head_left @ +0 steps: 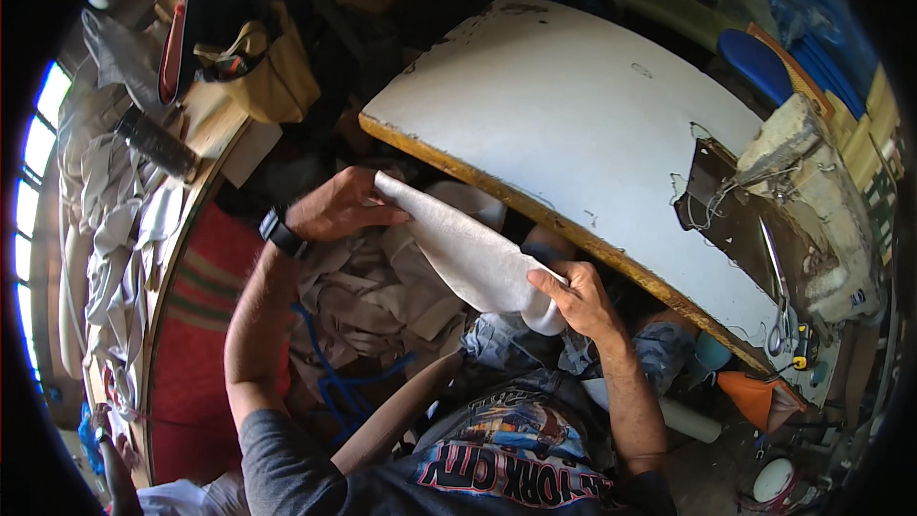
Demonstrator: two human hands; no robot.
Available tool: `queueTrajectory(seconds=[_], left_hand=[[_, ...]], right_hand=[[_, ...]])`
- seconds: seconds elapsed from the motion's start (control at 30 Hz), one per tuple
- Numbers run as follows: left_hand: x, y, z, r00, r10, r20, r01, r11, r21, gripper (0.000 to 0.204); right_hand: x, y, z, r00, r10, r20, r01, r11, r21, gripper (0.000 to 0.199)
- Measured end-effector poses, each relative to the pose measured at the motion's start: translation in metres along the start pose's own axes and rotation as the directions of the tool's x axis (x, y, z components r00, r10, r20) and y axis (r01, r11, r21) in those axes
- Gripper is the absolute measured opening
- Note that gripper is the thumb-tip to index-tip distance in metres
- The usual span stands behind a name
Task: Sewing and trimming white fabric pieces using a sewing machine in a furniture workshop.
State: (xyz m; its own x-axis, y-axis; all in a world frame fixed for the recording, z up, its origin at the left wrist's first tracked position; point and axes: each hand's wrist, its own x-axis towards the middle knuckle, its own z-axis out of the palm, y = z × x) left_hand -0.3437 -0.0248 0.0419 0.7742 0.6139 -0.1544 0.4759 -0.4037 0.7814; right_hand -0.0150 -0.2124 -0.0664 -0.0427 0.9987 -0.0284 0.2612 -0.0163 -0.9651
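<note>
Between my two hands a pale off-white piece of cloth or soft leather [468, 244] is stretched, its lower edge hanging in a curve. My left hand [339, 208], with a watch [283, 231] on the wrist, pinches its upper left corner between thumb and fingers. At the other end, my right hand [585, 306] grips the edge, thumb on top. The piece hangs above my lap, just in front of the table's near edge. Below it and to the left lies a heap of similar pale pieces [358, 296].
A white-topped table [564, 105] with a worn yellowish edge spans the far side. On its right are a battered beige machine [812, 201] with loose wires and scissors [783, 320]. At left, a wooden bench [205, 167] bears pale scraps, a dark bottle [158, 143] and a tan bag [272, 76].
</note>
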Motion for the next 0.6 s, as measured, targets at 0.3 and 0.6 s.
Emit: queueTrajectory(seconds=[0.3, 0.6], left_hand=[[-0.026, -0.143, 0.150, 0.811, -0.223, -0.541, -0.133, 0.830, -0.541, 0.020], [-0.074, -0.207, 0.186, 0.202, -0.720, -0.664, -0.270, 0.610, -0.745, 0.020]], right_hand=[[-0.020, 0.001, 0.035, 0.895, -0.446, 0.008, 0.386, 0.766, -0.514, 0.013], [0.006, 0.039, 0.084, 0.914, -0.293, 0.282, 0.402, 0.755, -0.518, 0.006]])
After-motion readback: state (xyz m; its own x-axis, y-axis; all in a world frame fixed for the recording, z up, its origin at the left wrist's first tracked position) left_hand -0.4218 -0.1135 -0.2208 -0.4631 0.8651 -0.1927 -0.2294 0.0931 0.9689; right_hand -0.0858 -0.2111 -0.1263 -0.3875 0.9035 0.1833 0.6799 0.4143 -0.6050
